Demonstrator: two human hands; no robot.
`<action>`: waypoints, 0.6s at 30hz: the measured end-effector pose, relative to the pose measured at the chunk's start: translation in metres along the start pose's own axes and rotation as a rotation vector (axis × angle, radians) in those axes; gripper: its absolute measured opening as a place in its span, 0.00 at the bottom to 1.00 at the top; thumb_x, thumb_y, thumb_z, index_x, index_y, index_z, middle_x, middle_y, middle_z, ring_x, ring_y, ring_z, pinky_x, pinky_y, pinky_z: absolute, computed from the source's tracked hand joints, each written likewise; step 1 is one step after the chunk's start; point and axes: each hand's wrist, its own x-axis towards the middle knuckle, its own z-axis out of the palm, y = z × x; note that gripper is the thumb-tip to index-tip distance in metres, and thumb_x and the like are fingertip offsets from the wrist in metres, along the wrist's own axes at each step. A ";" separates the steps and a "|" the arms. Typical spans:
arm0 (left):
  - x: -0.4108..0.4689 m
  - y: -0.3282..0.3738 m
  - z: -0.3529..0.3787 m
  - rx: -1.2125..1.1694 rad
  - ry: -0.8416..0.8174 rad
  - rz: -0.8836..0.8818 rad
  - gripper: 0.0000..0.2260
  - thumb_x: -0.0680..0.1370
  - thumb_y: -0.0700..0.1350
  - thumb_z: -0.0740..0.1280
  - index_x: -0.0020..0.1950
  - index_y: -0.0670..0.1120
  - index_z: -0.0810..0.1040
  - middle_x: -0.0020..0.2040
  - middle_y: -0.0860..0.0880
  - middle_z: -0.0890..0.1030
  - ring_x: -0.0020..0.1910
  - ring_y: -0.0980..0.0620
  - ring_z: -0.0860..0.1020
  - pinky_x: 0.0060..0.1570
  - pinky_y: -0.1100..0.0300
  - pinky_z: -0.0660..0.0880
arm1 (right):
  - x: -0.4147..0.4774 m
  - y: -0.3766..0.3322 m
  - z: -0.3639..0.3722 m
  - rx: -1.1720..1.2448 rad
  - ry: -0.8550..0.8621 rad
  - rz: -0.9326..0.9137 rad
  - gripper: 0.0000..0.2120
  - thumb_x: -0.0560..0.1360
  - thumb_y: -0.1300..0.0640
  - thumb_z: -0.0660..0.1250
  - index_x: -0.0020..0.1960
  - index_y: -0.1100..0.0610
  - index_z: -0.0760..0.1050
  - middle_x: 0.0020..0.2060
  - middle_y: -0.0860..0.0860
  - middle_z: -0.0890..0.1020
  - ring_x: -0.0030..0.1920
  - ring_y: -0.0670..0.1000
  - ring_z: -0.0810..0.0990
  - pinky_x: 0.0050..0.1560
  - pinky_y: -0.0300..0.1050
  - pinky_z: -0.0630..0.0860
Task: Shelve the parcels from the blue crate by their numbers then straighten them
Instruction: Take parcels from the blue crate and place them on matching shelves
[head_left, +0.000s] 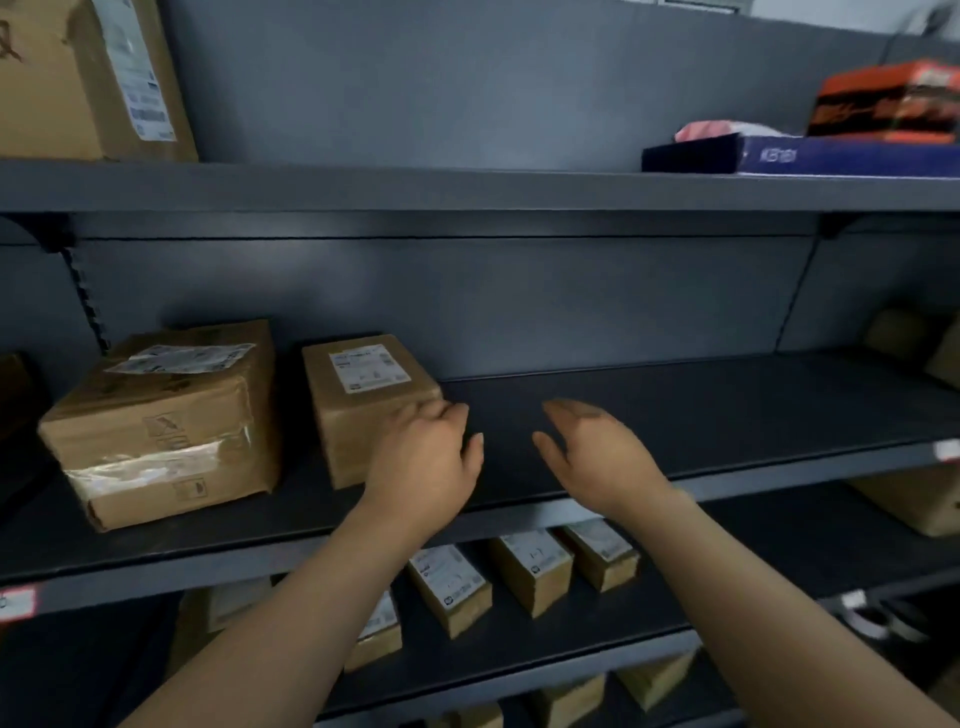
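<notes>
A small brown parcel (358, 395) with a white label on top stands on the middle shelf (675, 405). To its left sits a larger taped cardboard parcel (166, 426), also labelled. My left hand (426, 457) rests its relaxed fingers against the small parcel's right front corner. My right hand (597, 452) hovers over the bare shelf to the right, fingers straight, holding nothing. The blue crate is not in view.
Several small labelled boxes (530, 571) line the shelf below. A large carton (88, 78) stands on the top shelf at left; a dark blue flat box (810, 156) and an orange pack (883, 104) lie at right. More cartons (914, 499) sit at far right.
</notes>
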 end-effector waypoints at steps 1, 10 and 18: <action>-0.002 0.014 0.005 -0.016 -0.014 0.030 0.18 0.80 0.52 0.58 0.65 0.45 0.74 0.61 0.45 0.78 0.58 0.45 0.74 0.57 0.53 0.71 | -0.015 0.010 -0.007 -0.034 0.002 0.026 0.21 0.80 0.48 0.57 0.67 0.60 0.69 0.64 0.55 0.75 0.64 0.56 0.72 0.62 0.49 0.71; -0.037 0.194 0.043 -0.160 -0.117 0.346 0.19 0.80 0.56 0.56 0.65 0.47 0.75 0.60 0.49 0.77 0.58 0.47 0.74 0.60 0.53 0.69 | -0.195 0.111 -0.078 -0.233 0.022 0.313 0.22 0.81 0.47 0.54 0.70 0.57 0.66 0.67 0.51 0.72 0.68 0.51 0.67 0.69 0.42 0.59; -0.127 0.398 0.075 -0.313 -0.270 0.651 0.18 0.79 0.56 0.58 0.63 0.48 0.76 0.57 0.50 0.79 0.55 0.48 0.75 0.56 0.54 0.70 | -0.408 0.195 -0.139 -0.314 -0.039 0.694 0.22 0.81 0.47 0.54 0.72 0.54 0.64 0.70 0.50 0.69 0.70 0.51 0.64 0.70 0.41 0.57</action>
